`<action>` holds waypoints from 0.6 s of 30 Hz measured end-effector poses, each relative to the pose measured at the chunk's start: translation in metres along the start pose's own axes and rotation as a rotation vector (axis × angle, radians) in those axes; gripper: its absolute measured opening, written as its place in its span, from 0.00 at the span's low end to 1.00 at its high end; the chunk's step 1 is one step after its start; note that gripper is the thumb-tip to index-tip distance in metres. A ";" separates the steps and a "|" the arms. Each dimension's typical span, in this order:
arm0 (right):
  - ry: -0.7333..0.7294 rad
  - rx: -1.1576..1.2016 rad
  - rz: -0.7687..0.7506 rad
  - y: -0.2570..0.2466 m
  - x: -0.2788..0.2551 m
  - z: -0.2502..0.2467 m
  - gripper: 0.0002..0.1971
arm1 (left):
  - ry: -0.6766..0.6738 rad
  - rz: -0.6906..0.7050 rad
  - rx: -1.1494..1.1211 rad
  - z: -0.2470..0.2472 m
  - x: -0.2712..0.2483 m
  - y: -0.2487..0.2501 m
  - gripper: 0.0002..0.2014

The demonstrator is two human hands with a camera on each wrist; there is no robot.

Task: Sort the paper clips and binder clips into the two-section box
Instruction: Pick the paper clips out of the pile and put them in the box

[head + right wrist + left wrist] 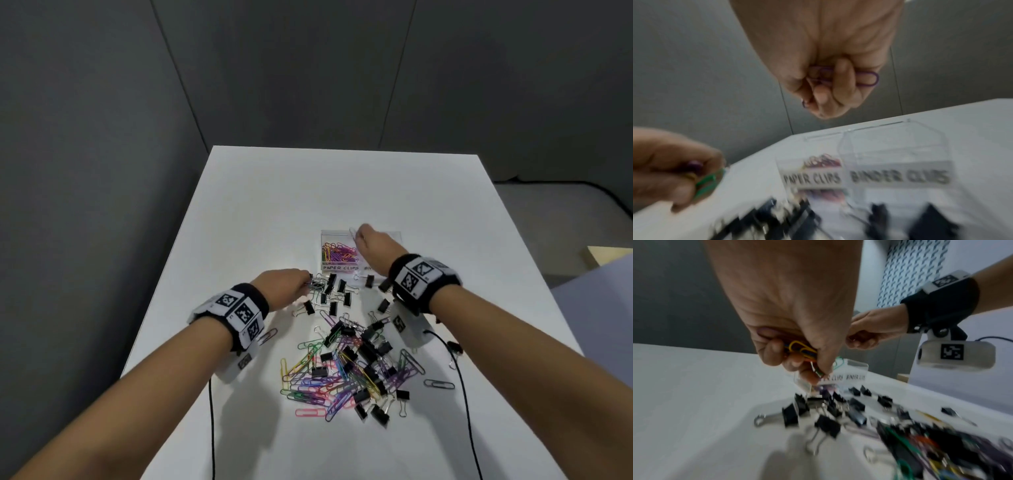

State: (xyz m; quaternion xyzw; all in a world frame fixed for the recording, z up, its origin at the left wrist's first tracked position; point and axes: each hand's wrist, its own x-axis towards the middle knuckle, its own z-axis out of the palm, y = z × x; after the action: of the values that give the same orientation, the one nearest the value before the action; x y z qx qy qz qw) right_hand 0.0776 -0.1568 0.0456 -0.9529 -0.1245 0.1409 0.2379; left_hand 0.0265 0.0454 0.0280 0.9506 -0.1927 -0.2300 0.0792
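A clear two-section box (394, 236) stands mid-table, labelled PAPER CLIPS (811, 178) and BINDER CLIPS (899, 176). Its left section holds coloured paper clips (337, 253); nothing shows in the right section. My right hand (371, 245) hovers over the box, fingers curled round purple paper clips (869, 78). My left hand (286, 286) is left of the box, above black binder clips (334, 294), gripping a bunch of coloured paper clips (801, 351). A mixed pile of paper clips and binder clips (352, 368) lies nearer me.
The white table (274, 205) has bare room behind and left of the box. Black cables (212, 428) trail from both wrist cameras across the near table. Stray clips (439, 383) lie around the pile. Grey walls surround the table.
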 end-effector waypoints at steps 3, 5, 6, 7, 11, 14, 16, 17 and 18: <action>0.179 0.338 -0.042 -0.017 0.025 -0.005 0.07 | 0.025 -0.018 -0.001 -0.015 0.010 -0.006 0.15; 0.219 0.437 -0.065 -0.028 0.035 0.002 0.06 | 0.046 -0.017 -0.014 -0.020 0.014 -0.009 0.16; 0.225 0.448 -0.074 -0.031 0.039 0.007 0.05 | 0.050 -0.015 -0.014 -0.021 0.016 -0.010 0.16; 0.217 0.447 -0.074 -0.032 0.042 0.015 0.05 | 0.050 -0.016 -0.011 -0.021 0.018 -0.012 0.16; 0.091 0.242 -0.040 -0.020 0.051 0.038 0.10 | 0.019 -0.023 -0.012 -0.018 0.024 -0.018 0.15; -0.030 -0.071 -0.088 -0.005 0.051 0.041 0.10 | 0.015 -0.026 -0.031 -0.021 0.028 -0.023 0.15; -0.073 -0.116 -0.155 0.002 0.046 0.035 0.13 | 0.023 -0.028 -0.049 -0.029 0.033 -0.024 0.16; -0.064 -0.103 -0.178 0.004 0.042 0.031 0.14 | 0.030 -0.029 -0.061 -0.034 0.037 -0.023 0.16; -0.026 -0.076 -0.189 0.006 0.039 0.026 0.15 | 0.043 -0.029 -0.073 -0.040 0.041 -0.021 0.17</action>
State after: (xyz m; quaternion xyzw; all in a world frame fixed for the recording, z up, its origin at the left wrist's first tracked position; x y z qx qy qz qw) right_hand 0.1063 -0.1389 0.0128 -0.9433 -0.2225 0.1255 0.2121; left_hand 0.0861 0.0508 0.0413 0.9545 -0.1688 -0.2176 0.1146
